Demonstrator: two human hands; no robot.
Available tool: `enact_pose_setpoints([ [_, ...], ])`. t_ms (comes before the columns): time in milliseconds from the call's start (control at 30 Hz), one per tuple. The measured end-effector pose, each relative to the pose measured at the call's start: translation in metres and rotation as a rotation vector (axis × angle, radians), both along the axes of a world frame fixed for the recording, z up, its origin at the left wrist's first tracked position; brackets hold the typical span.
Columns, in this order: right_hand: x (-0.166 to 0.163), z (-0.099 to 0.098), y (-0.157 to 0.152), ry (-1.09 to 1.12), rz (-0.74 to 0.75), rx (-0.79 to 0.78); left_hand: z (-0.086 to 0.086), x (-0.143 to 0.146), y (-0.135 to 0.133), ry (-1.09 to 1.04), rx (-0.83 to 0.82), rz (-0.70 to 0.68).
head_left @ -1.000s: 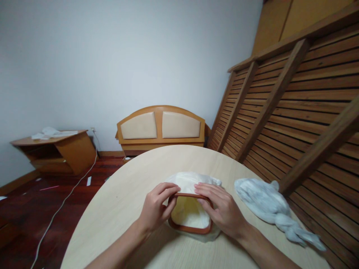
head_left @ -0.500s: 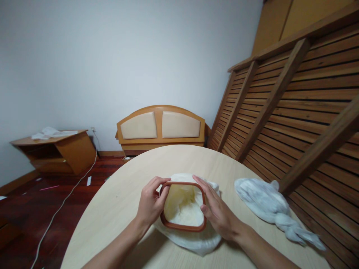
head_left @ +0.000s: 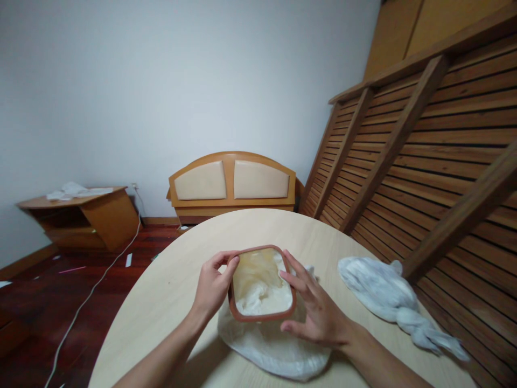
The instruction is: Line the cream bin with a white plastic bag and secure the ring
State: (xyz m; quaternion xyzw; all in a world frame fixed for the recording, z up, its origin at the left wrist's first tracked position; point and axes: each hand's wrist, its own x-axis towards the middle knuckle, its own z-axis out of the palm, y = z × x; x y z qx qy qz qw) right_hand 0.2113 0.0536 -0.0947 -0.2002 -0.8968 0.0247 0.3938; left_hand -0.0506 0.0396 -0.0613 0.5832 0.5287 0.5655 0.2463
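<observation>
Steadying box (head_left: 262, 318) over bag (head_left: 278, 353), well in from far edge of worktop (head_left: 177, 285): left hand (head_left: 211, 283) clasps left side, right hand (head_left: 319, 312) splayed against right side; tilt apparently for viewing inside.

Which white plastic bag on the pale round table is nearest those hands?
The translucent white plastic bag beneath the brown-rimmed square container; the other whitish plastic bag, with a twisted tail, lies farther right.

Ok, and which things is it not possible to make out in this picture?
Head view: some fingers of the left hand, hidden behind the brown-rimmed container.
Head view: whatever the knotted bag holds, hidden by its cloudy plastic.
Head view: the near edge of the round table, cut off by the picture's bottom.
</observation>
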Motion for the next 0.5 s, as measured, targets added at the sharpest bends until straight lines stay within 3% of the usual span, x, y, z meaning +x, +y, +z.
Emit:
enact_pose_setpoints([
  [267,0.003,-0.003,0.01,0.084,-0.062,0.047,-0.008,0.0,0.001,-0.001,0.018,-0.193],
  [500,0.005,0.0,0.008,0.18,-0.144,-0.098,-0.026,-0.004,-0.002,0.103,0.048,-0.456],
])
